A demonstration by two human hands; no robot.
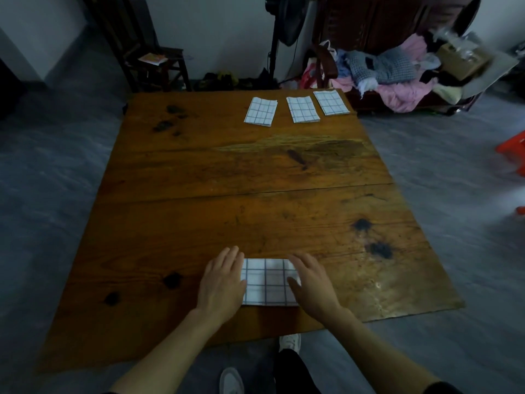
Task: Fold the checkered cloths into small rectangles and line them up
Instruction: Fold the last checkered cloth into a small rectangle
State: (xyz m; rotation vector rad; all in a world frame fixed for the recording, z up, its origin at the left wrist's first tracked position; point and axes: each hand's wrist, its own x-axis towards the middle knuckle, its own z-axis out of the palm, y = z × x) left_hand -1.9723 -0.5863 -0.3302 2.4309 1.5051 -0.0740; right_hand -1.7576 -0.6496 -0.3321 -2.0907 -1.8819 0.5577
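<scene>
Near the wooden table's front edge, a folded cloth is pressed flat between left hand and right hand, fingers straight, its long axis crosswise, with three folded cloths lined along the far edge.

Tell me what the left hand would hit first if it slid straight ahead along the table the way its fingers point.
The left hand points away and slightly right. Ahead lies only bare wooden table, so the way looks free for a long stretch. The first thing near that line is probably the leftmost folded cloth at the far edge, though it may pass left of it.
</scene>
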